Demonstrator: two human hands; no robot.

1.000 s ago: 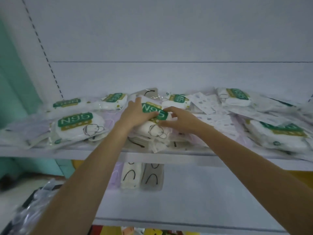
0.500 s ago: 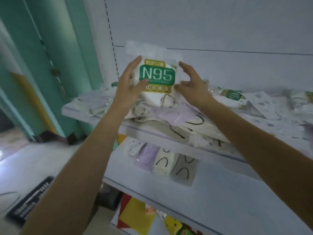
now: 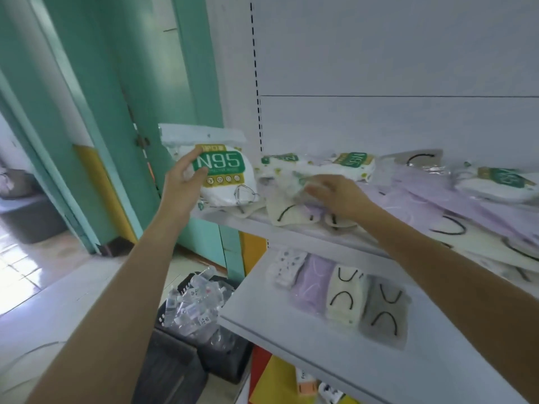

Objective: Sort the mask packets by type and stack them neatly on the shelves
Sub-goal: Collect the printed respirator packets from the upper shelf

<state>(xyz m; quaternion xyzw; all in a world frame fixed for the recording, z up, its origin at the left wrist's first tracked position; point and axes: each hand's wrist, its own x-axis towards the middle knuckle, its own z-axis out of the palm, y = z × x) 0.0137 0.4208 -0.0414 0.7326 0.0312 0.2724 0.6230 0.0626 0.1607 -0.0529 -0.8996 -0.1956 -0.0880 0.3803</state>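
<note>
- Lower shelf, near its front-left corner: four flat mask packets side by side, patterned, lilac, cream, grey.
- My left hand pinches an N95 packet, thumb on its face, held upright at the upper shelf's left end.
- My right hand lies on the loose packets near that shelf's front edge; fingers blurred, grip cannot be told.
- Rear edge: more N95 packets lying flat.

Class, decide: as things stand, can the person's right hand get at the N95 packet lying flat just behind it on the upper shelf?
Probably yes. The right hand is over the upper shelf just in front of the flat N95 packet, with only low loose packets between.
</note>
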